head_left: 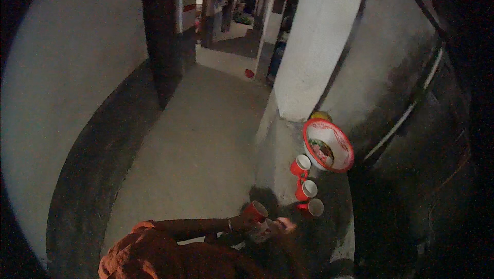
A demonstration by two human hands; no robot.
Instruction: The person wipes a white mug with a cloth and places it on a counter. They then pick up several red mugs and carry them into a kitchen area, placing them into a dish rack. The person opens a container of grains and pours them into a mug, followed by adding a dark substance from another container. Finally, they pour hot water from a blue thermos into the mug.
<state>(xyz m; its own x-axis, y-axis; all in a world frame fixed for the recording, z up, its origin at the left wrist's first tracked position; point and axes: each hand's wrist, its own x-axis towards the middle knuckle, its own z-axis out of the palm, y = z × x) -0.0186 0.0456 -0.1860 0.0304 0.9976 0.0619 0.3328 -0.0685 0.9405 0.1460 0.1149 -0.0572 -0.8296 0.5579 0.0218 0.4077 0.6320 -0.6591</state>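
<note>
My left hand (pixel 245 222), with a bangle at the wrist, is closed around a red mug (pixel 256 210). The mug's pale mouth tilts up and to the right. Just right of it, my right hand (pixel 284 225) has curled, slightly blurred fingers. Against those fingers, below the mug, is a pale patterned thing (pixel 261 232), too dim to name. Three more red mugs with white insides stand in a row on the grey ledge: a far mug (pixel 300 165), a middle mug (pixel 306 190) and a near mug (pixel 312 208).
Beyond the mugs, a white basin (pixel 337 148) with a red rim and a floral pattern leans on the ledge (pixel 280 176). A yellowish round thing (pixel 321 116) sits behind it. A white pillar (pixel 319 37) rises there. Far ahead, a small red object (pixel 249 73) lies by a doorway.
</note>
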